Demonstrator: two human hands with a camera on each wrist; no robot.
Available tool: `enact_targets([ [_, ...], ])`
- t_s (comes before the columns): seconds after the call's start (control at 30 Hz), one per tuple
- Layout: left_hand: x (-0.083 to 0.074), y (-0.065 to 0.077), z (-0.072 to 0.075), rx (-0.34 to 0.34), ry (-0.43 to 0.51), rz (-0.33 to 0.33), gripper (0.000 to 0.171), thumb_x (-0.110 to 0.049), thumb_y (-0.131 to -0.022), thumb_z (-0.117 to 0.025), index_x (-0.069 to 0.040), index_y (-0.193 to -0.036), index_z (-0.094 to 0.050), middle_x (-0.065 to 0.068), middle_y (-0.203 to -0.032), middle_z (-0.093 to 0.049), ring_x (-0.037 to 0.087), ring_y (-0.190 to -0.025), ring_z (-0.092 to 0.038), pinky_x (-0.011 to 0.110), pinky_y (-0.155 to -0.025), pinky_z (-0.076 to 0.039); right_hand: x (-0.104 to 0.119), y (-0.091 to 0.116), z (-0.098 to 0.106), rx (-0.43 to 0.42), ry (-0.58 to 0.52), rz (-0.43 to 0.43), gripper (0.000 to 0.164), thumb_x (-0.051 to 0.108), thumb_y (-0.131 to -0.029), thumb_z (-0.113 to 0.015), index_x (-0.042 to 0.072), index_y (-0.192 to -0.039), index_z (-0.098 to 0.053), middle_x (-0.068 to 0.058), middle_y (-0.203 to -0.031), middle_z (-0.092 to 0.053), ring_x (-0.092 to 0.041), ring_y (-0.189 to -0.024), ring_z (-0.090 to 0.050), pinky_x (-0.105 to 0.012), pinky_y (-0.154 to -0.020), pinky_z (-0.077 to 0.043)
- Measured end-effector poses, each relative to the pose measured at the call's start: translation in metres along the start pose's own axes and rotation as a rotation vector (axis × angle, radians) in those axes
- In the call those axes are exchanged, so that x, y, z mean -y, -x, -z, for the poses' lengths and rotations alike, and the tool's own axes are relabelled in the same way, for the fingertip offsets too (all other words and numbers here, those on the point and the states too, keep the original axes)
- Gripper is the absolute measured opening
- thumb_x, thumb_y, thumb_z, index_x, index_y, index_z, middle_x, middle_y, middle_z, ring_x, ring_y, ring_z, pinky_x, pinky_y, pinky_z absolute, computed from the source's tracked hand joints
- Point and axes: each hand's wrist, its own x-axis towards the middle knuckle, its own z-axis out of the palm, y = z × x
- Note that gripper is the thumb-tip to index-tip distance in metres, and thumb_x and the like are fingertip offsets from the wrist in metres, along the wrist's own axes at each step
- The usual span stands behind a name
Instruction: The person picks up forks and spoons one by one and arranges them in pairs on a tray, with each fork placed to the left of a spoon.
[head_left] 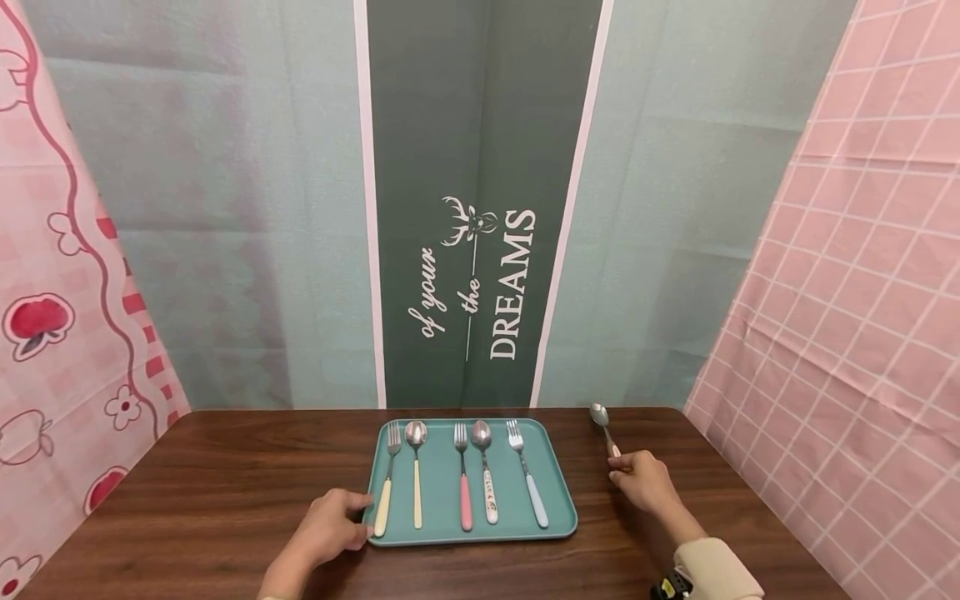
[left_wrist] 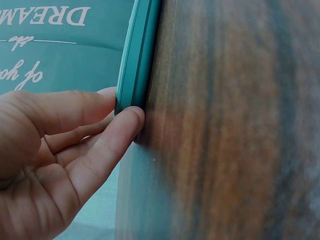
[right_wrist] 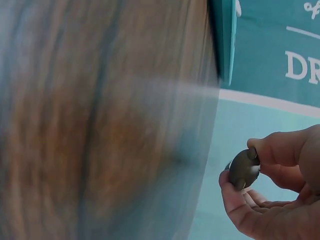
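A teal tray (head_left: 438,500) lies on the wooden table with cutlery set side by side on it. My left hand (head_left: 327,527) grips its left edge near the front corner; in the left wrist view the thumb (left_wrist: 107,150) and fingers meet at the tray's rim (left_wrist: 134,65). On the tray are a yellow-handled fork (head_left: 384,504), a yellow-handled spoon (head_left: 417,492), a pink-handled fork (head_left: 466,500), a spoon with a patterned white handle (head_left: 490,496) and a light-blue-handled fork (head_left: 536,500). To the tray's right, my right hand (head_left: 645,482) pinches another spoon (head_left: 602,421) by its handle, bowl pointing away.
The dark wooden table (head_left: 225,492) extends on both sides of the tray. A green lettered curtain (head_left: 480,167) hangs behind it, with pink patterned cloth (head_left: 75,250) at the left and pink checked cloth (head_left: 847,317) at the right.
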Motion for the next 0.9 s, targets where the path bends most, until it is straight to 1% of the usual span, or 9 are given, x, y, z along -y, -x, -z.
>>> enact_targets([
  [0.2,0.000,0.000,0.000,0.015,0.016,0.023,0.041,0.006,-0.071,-0.071,0.010,-0.111,-0.062,0.029,-0.105,-0.058,0.015,-0.064,-0.062,0.030,-0.057,-0.050,0.014,0.004,0.000,0.016,-0.034,0.016,0.020,0.001,-0.077,-0.066,-0.004,-0.096,-0.071,-0.021,-0.092,-0.066,-0.030,-0.085,-0.063,-0.043,-0.070,-0.049],
  [0.33,0.000,0.000,0.000,0.011,0.018,0.019,0.040,0.006,-0.072,-0.071,0.010,-0.111,-0.063,0.029,-0.104,-0.058,0.016,-0.064,-0.063,0.031,-0.056,-0.050,0.025,0.007,-0.001,0.034,-0.065,0.012,0.020,0.000,-0.077,-0.067,-0.005,-0.096,-0.071,-0.020,-0.093,-0.065,-0.026,-0.082,-0.063,-0.038,-0.066,-0.049],
  [0.67,0.000,0.000,0.000,0.009,0.017,0.016,0.040,0.006,-0.072,-0.071,0.011,-0.111,-0.062,0.030,-0.105,-0.057,0.017,-0.065,-0.063,0.031,-0.058,-0.051,0.051,0.017,-0.007,0.080,-0.099,0.017,0.019,-0.001,-0.076,-0.069,-0.002,-0.094,-0.072,-0.017,-0.094,-0.066,-0.020,-0.080,-0.063,-0.035,-0.066,-0.050],
  [0.83,-0.001,0.001,0.000,0.012,0.020,0.016,0.040,0.006,-0.072,-0.071,0.010,-0.111,-0.062,0.031,-0.106,-0.057,0.018,-0.065,-0.064,0.032,-0.058,-0.051,0.059,0.022,-0.011,0.114,-0.123,0.041,0.019,-0.002,-0.076,-0.069,-0.002,-0.094,-0.073,-0.014,-0.093,-0.067,-0.020,-0.082,-0.064,-0.034,-0.066,-0.050],
  [0.9,-0.001,0.001,0.000,0.014,0.020,0.016,0.040,0.006,-0.072,-0.071,0.010,-0.111,-0.062,0.031,-0.106,-0.057,0.018,-0.065,-0.064,0.032,-0.058,-0.051,0.061,0.022,-0.013,0.129,-0.128,0.066,0.019,-0.002,-0.076,-0.068,-0.002,-0.095,-0.072,-0.014,-0.093,-0.067,-0.021,-0.083,-0.064,-0.034,-0.065,-0.051],
])
